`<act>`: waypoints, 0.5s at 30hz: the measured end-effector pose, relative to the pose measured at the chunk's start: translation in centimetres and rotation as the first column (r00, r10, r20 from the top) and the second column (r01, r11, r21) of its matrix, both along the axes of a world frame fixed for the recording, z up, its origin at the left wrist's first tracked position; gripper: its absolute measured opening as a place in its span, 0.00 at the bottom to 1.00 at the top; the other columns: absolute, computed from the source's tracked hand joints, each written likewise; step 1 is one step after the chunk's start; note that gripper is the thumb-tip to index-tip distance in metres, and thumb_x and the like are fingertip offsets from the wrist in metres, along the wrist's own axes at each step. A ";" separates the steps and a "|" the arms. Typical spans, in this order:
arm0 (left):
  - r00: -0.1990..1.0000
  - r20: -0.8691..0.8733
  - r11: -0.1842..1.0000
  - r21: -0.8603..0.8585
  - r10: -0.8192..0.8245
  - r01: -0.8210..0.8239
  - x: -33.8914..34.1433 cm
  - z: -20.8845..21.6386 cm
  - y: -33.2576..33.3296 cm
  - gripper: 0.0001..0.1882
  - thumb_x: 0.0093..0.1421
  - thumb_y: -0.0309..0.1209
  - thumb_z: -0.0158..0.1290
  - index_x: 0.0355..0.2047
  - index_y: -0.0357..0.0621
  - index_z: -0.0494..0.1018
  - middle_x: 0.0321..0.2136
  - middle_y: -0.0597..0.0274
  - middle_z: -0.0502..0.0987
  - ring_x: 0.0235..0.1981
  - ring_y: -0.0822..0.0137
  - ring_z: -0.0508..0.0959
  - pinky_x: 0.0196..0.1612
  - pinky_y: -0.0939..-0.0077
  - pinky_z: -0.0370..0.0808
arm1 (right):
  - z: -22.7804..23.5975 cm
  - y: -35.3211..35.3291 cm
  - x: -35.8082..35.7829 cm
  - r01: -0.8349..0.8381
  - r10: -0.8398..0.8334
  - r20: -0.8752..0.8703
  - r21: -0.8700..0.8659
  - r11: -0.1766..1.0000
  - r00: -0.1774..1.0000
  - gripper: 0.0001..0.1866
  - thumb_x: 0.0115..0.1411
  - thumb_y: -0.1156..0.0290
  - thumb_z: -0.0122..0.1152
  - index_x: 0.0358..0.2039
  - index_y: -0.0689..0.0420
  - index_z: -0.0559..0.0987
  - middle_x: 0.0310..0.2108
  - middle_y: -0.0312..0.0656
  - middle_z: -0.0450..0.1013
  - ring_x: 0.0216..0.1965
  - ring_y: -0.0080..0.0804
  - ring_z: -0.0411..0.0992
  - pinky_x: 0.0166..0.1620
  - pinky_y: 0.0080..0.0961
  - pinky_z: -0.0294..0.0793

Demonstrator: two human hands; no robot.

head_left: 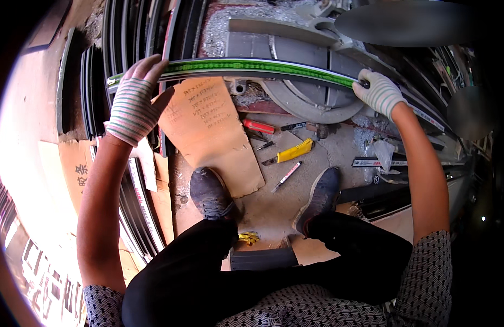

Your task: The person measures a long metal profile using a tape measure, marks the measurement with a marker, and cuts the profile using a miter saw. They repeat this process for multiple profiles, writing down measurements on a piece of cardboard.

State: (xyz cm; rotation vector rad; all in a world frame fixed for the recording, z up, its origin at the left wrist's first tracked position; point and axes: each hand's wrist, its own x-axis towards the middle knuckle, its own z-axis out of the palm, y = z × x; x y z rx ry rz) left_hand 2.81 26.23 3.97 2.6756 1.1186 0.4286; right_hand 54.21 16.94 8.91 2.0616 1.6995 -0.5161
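A long, narrow profile strip [252, 67] with a bright green face and dark edges stretches across in front of me, over the saw's near side. My left hand [133, 106], in a white glove with green stripes and bare fingertips, lies over its left part; the fingers curl across the strip and the thumb sticks out below. At the other end, my right hand [380, 94], gloved the same way, is closed around the strip's tip. Behind the strip stands a grey mitre saw [306, 103] with a round base, partly covered by it.
On the floor between my shoes lie a yellow utility knife [294, 151], a red-handled tool [258, 126], a marker pen [287, 175] and a hammer [317, 129]. Handwritten cardboard [214, 131] is by my left foot. Dark profiles [135, 32] are stacked left; more strips lie right.
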 end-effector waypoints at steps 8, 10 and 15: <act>0.960 -0.133 0.963 -0.142 -0.247 0.228 6.3 2.5 -1.6 0.29 0.56 0.30 0.63 0.59 0.41 0.70 0.59 0.46 0.71 0.60 0.43 0.70 0.64 0.52 0.68 | 0.6 0.3 -0.2 0.036 -0.037 -0.007 -0.071 0.997 0.999 0.25 0.64 0.50 0.58 0.50 0.57 0.79 0.45 0.56 0.80 0.49 0.54 0.77 0.53 0.43 0.75; 0.960 -0.126 0.961 -0.156 -0.250 0.230 8.7 2.4 -2.4 0.30 0.56 0.31 0.63 0.59 0.41 0.70 0.58 0.45 0.71 0.60 0.42 0.70 0.64 0.51 0.68 | 0.4 0.2 0.1 0.050 -0.051 -0.004 -0.058 0.997 0.999 0.24 0.63 0.50 0.58 0.49 0.56 0.80 0.45 0.54 0.80 0.48 0.53 0.78 0.52 0.42 0.76; 0.988 0.000 0.978 -0.142 -0.152 0.150 15.8 2.1 -6.5 0.33 0.56 0.33 0.63 0.63 0.44 0.68 0.60 0.40 0.69 0.60 0.39 0.70 0.64 0.50 0.67 | 0.5 0.2 0.1 0.025 -0.026 -0.019 -0.049 0.999 0.999 0.24 0.62 0.50 0.59 0.49 0.55 0.81 0.46 0.51 0.81 0.49 0.50 0.78 0.53 0.41 0.76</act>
